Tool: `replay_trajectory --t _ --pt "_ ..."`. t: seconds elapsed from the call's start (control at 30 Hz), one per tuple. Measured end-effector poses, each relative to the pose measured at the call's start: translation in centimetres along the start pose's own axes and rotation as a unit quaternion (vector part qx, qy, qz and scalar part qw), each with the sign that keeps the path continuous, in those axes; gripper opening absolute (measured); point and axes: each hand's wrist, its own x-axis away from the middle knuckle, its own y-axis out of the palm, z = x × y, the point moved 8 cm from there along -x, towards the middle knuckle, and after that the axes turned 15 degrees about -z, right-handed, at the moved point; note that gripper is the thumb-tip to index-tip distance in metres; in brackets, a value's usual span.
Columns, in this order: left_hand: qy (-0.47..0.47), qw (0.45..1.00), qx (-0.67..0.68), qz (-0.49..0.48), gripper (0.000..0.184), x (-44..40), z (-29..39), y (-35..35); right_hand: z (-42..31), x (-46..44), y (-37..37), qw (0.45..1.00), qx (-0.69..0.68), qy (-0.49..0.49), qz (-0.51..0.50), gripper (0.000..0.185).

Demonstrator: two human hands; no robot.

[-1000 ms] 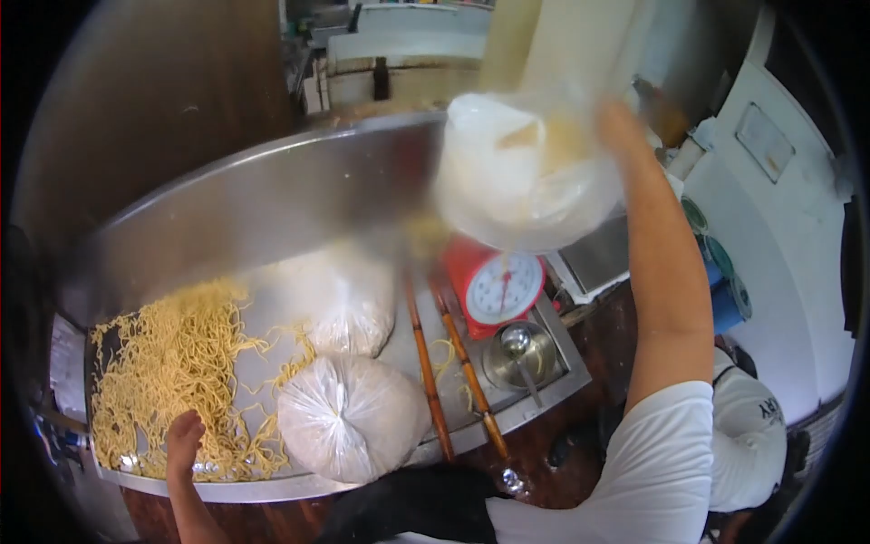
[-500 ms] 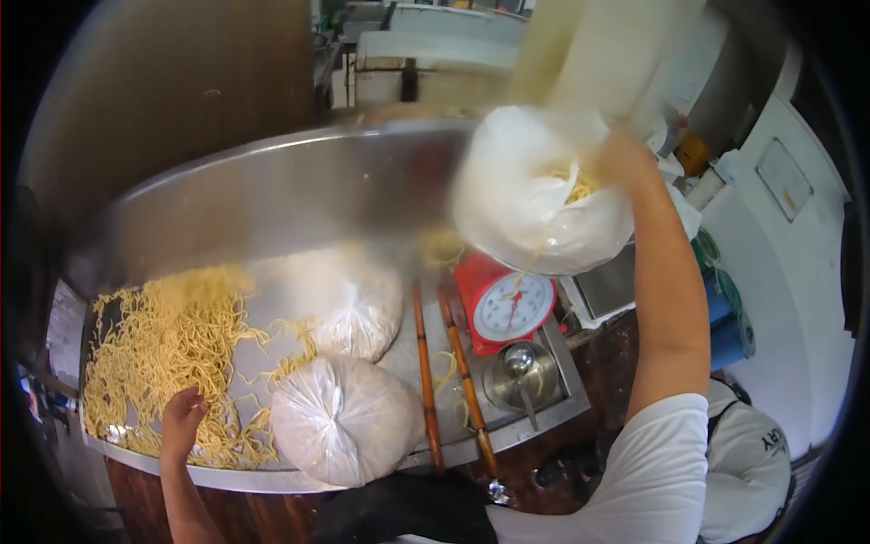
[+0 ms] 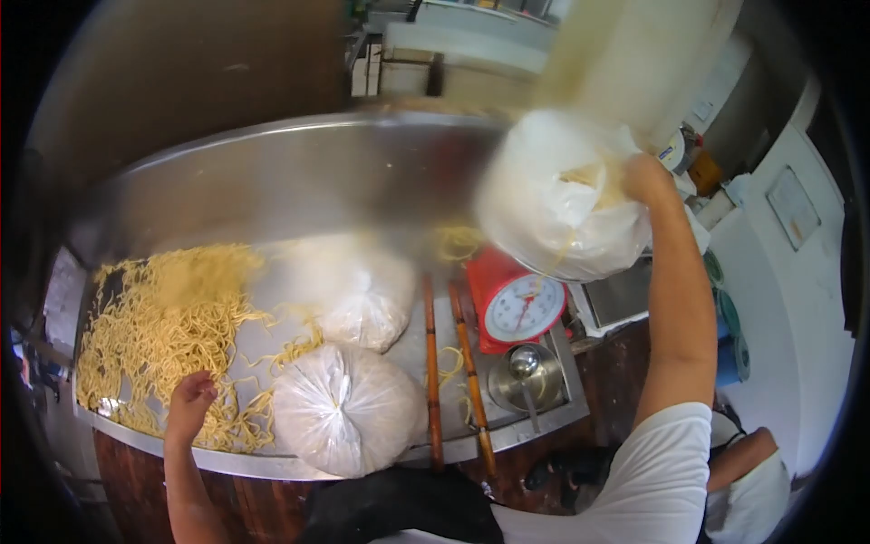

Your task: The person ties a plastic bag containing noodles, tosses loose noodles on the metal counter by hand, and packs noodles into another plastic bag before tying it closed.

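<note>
My right hand (image 3: pixel 649 179) is at the mouth of an open white plastic bag (image 3: pixel 526 195), with a blurred bunch of yellow noodles (image 3: pixel 609 184) at its fingers. The bag holds noodles and rests on the pan of a red dial scale (image 3: pixel 524 308). My left hand (image 3: pixel 191 401) hovers at the front of a loose heap of noodles (image 3: pixel 195 326), fingers loosely curled and nothing visible in them. Two tied, filled plastic bags, a near one (image 3: pixel 349 412) and a far one (image 3: pixel 367 304), sit between the heap and the scale.
Two bamboo poles (image 3: pixel 432 381) lie across the metal tray (image 3: pixel 272 466). A metal bowl with a ladle (image 3: pixel 526 376) stands at the tray's right front corner. Stray noodles (image 3: pixel 458 241) lie behind the poles. Another person's arm (image 3: pixel 741 458) shows at the lower right.
My right hand stays at the bag's mouth, where the blurred noodles now show beside its fingers. My left hand remains by the heap, its fingers a little more curled. The view has shifted slightly.
</note>
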Motion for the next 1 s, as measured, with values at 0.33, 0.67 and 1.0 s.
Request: replay_trajectory --t 0.33,0.67,1.0 --pt "-0.040 0.999 -0.012 0.024 0.039 2.9 -1.9 -0.5 0.2 1.4 -1.9 0.991 -0.061 0.117 0.000 0.030" --pt "-0.046 0.999 0.020 0.017 0.039 2.4 -3.3 0.3 0.9 2.6 -3.9 0.946 -0.321 -0.035 0.020 0.019" --pt "-0.038 0.999 -0.019 0.005 0.040 2.0 -1.3 1.5 1.4 1.9 -0.9 0.906 -0.418 -0.052 -0.048 0.014"
